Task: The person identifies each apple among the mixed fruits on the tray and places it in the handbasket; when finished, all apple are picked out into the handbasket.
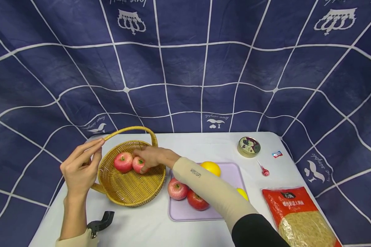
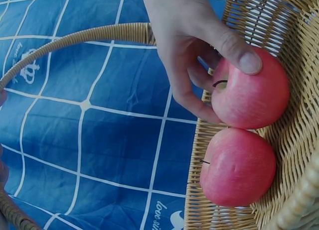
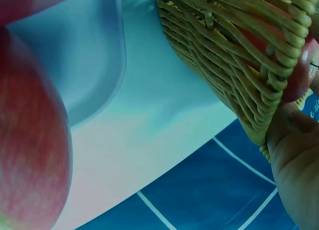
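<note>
Wicker fills the lower left of the head view: a round basket [image 1: 131, 181] with an arched handle [image 1: 133, 129] sits on the white table [image 1: 142, 226], and the left hand [image 1: 80, 168] holds its fingers straight against the handle's left end. The right hand [image 1: 153, 157] reaches in from the right and grips one red apple [image 1: 139, 164], which lies in the basket touching a second apple [image 1: 123, 162] to its left. Right of the basket, a lilac tray [image 1: 232, 171] carries two more red apples [image 1: 177, 189], an orange [image 1: 211, 168] and a yellow fruit largely hidden by the sleeve. A round tin [image 1: 248, 146] and a red packet [image 1: 300, 216] lie further right. In the left wrist view, the right hand [image 2: 194, 46] curls thumb and fingers round the upper apple [image 2: 254, 95] at right of frame; the second apple [image 2: 239, 168] rests just below, touching it. In the right wrist view, the basket's woven wall [image 3: 234, 56] crosses the upper right, the tray's rim [image 3: 117, 65] sits upper left, and a blurred apple [image 3: 30, 155] fills the left edge.
</note>
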